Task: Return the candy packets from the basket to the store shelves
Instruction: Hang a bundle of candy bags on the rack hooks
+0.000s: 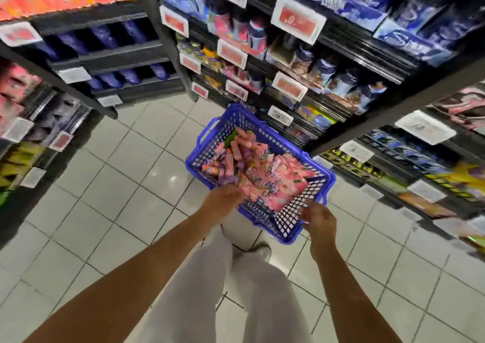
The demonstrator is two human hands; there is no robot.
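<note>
A blue plastic basket (294, 219) stands on the tiled floor in front of the shelves, filled with several pink candy packets (265, 169). My left hand (223, 199) reaches over the basket's near left rim, its fingertips down among the packets; motion blur hides whether it grips one. My right hand (319, 218) hovers at the basket's near right corner with its fingers loosely spread, holding nothing. Both forearms stretch up from the bottom of the view.
Dark shelves (338, 62) with candy and red price tags (298, 18) rise behind and right of the basket. Another shelf unit (86, 62) stands at the left. Pale floor tiles (126, 174) lie between them. My legs in light trousers (210, 290) are below.
</note>
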